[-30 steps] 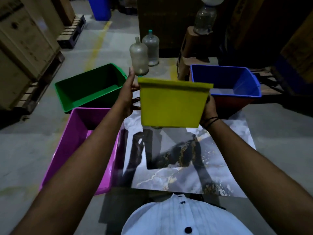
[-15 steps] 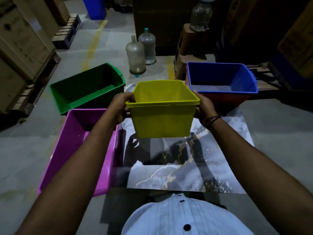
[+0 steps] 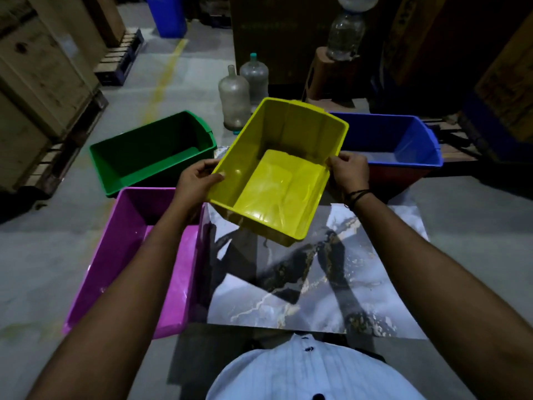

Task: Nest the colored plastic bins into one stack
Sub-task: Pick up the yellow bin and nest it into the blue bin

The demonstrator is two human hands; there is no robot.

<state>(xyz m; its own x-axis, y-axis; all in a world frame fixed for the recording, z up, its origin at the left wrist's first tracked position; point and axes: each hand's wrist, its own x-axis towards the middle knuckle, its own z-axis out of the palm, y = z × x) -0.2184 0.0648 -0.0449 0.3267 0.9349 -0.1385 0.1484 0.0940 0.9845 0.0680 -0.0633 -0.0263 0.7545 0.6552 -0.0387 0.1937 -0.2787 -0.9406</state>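
Yellow bin [image 3: 277, 180] is in the air above the marbled sheet [image 3: 360, 284], tilted so that its open side faces us and its floor shows. We hold it with both hands on the rim of its two long sides: the left hand [image 3: 196, 183] is closed on the left rim, thumb over the edge, and the right hand [image 3: 349, 171] is closed on the right rim near the middle.

We judge this bin to be light, because it is empty and thin-walled. The plastic looks stiff enough to keep its shape, but the walls are glossy and smooth, so they may slip if we squeeze them flat. The rolled rim is the better place to hold; fingers can hook under it.

The other bins wait on the floor: pink bin [image 3: 135, 255] just left of the sheet, green bin [image 3: 153, 151] behind it, and blue bin [image 3: 398, 145] at the right, which already sits in a red bin [image 3: 398, 177]. We think the walls taper, so a bin should drop into another one if it goes in level and straight; if tilted, it can jam.
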